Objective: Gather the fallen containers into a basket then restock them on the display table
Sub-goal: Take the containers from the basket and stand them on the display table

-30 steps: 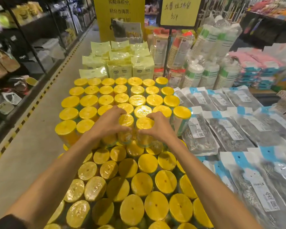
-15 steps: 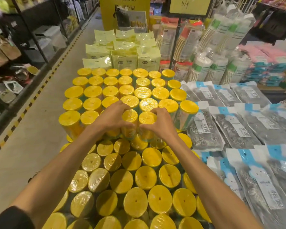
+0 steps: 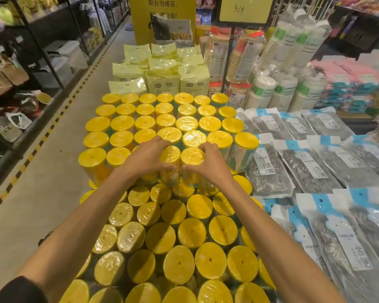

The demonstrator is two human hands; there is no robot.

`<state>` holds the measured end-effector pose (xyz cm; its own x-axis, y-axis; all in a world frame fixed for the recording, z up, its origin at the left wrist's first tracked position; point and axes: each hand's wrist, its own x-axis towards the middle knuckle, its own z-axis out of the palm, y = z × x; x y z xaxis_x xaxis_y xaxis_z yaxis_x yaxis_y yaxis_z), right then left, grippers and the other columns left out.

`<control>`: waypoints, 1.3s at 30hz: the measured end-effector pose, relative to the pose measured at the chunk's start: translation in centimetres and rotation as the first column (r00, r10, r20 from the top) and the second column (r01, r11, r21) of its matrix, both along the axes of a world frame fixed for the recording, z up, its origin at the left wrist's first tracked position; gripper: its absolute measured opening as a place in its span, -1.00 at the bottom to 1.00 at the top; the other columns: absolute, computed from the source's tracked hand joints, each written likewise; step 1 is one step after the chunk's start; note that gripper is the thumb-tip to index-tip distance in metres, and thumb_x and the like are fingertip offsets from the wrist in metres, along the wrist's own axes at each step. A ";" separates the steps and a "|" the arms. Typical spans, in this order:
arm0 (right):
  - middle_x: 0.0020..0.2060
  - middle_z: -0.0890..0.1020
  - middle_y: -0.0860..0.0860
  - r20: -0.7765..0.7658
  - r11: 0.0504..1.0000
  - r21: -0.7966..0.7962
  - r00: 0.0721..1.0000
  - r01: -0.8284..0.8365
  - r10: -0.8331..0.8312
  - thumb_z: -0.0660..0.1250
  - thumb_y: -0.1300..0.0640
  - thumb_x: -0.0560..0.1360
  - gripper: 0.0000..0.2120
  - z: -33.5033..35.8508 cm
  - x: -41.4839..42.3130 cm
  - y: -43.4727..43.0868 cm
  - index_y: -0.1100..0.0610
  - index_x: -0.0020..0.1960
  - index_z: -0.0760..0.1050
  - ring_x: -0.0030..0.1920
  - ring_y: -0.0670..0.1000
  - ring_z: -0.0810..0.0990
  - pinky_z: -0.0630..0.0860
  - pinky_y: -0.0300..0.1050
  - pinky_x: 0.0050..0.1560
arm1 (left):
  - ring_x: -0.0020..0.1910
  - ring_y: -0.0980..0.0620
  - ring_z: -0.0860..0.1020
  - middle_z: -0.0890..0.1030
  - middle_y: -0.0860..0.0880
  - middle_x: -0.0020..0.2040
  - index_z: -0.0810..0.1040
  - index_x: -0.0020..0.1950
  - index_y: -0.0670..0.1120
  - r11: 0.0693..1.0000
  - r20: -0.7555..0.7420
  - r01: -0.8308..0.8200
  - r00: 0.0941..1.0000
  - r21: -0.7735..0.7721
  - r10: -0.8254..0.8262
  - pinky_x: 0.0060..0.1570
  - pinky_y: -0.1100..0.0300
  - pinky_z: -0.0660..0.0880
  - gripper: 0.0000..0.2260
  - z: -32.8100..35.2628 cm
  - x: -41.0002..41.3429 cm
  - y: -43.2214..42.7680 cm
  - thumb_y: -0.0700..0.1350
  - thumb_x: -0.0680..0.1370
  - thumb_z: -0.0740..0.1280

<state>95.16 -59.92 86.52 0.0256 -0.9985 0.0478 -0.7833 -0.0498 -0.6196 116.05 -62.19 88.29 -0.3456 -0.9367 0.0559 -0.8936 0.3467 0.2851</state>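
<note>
Near the tabletop's middle, I am pressing my left hand [image 3: 146,159] and right hand [image 3: 208,164], fingers clamped, around two upright containers [image 3: 181,165] standing side by side between them.

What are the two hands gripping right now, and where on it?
Left hand and right hand each clasp the side wall of a shrink-wrapped yellow-lidded cylindrical container, just below the lid.

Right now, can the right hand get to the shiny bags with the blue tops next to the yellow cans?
Probably yes. The right hand is wrapped around a yellow can, so it would need to let go first. The nearest blue-topped bag lies just to its right with nothing in between.
</note>
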 end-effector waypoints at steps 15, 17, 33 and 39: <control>0.26 0.41 0.16 -0.457 0.984 0.022 0.873 -0.179 0.169 0.44 -0.04 0.47 -0.44 4.9 -0.7 3.0 0.16 0.35 0.36 0.26 0.20 0.43 0.47 0.08 0.10 | 0.24 -0.09 0.49 0.52 -0.05 0.29 0.41 0.42 0.01 0.996 0.180 -0.075 0.980 -0.056 0.084 0.05 -0.01 0.50 -0.47 4.0 2.2 5.1 0.22 0.53 0.33; 0.28 0.42 0.16 -0.557 0.976 0.005 0.810 -0.217 0.183 0.39 -0.06 0.50 -0.47 6.1 0.0 4.0 0.16 0.36 0.37 0.28 0.21 0.41 0.47 0.10 0.11 | 0.23 -0.11 0.49 0.52 -0.06 0.29 0.41 0.42 -0.01 0.991 0.246 -0.104 0.961 -0.089 0.123 0.01 0.01 0.49 -0.47 4.6 2.8 6.8 0.23 0.55 0.30; 0.37 0.38 0.17 -0.654 0.855 0.121 0.608 -0.504 0.451 0.36 -0.13 0.51 -0.42 5.6 10.5 20.3 0.12 0.42 0.34 0.39 0.23 0.32 0.38 0.11 0.25 | 0.33 -0.14 0.42 0.47 -0.11 0.35 0.39 0.43 -0.02 0.931 0.396 -0.365 0.854 -0.009 0.339 0.24 -0.01 0.38 -0.52 3.3 11.8 30.1 0.16 0.57 0.28; 0.33 0.40 0.18 -0.612 0.782 0.171 0.557 -0.599 0.561 0.37 -0.08 0.51 -0.45 4.3 17.1 26.6 0.17 0.38 0.37 0.36 0.24 0.34 0.41 0.12 0.19 | 0.34 -0.15 0.39 0.45 -0.11 0.35 0.37 0.44 -0.02 0.881 0.429 -0.472 0.797 0.005 0.425 0.25 -0.03 0.36 -0.49 1.3 16.6 38.9 0.20 0.58 0.24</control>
